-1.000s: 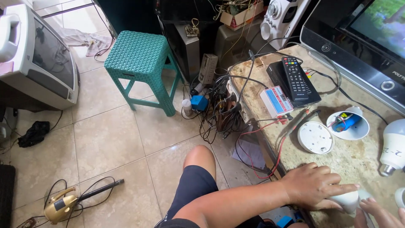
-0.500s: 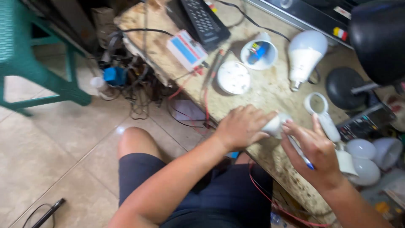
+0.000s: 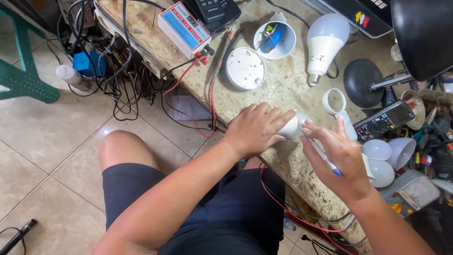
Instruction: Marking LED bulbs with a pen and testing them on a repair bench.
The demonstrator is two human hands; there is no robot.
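Observation:
My left hand lies on the stone workbench and grips a white bulb housing, holding it against the top. My right hand holds a thin pen-like tool with a blue end; its fingertips touch the housing from the right. A white magnifying glass lies just beyond my right hand.
On the bench: a round white LED plate, a white cup-shaped shell with blue parts, a whole white bulb, a blue-and-white tester box with red and black leads, a black multimeter, white domes, a black lamp. Tangled cables and a green stool stand left.
The view swung from the floor and stool down onto the bench. My left hand stayed on the white housing; my right hand came in with the pen-like tool and now touches it.

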